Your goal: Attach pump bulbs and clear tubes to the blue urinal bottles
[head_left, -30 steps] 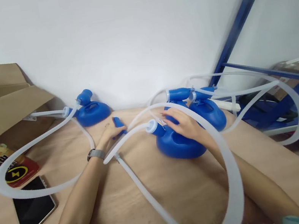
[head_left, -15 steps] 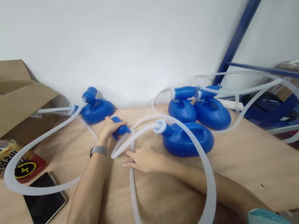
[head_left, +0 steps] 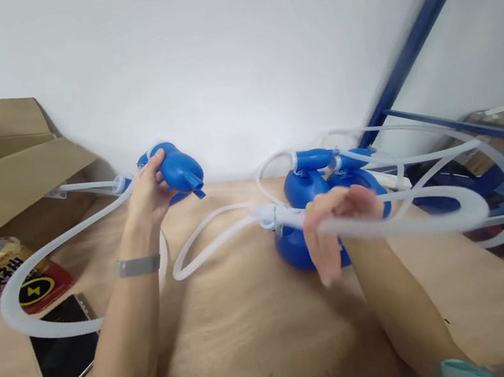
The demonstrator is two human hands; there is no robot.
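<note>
My left hand (head_left: pixel 149 190) grips a blue rounded plastic mouthpiece (head_left: pixel 183 169) with a forked tab, raised in front of the blue bottle at the far left, which it mostly hides. My right hand (head_left: pixel 331 226), blurred by motion, is above the near blue bottle (head_left: pixel 292 249), its fingers stretched out and pointing down. A translucent corrugated hose (head_left: pixel 409 224) runs across that hand and loops to the right. The near bottle's white collar (head_left: pixel 267 217) shows just left of the hand, with another hose (head_left: pixel 213 245) curving to its left.
Two more blue bottles (head_left: pixel 304 184) with hoses stand at the back right beside a blue metal frame (head_left: pixel 427 21). On the left are an open cardboard box (head_left: pixel 21 180), a drink bottle (head_left: pixel 8 273), a phone (head_left: pixel 63 351) and a large hose loop (head_left: pixel 27 325).
My left hand has lifted the blue mouthpiece up from the table. My right hand has swung right and upward, and the hose loop from the front middle now stretches to the right.
</note>
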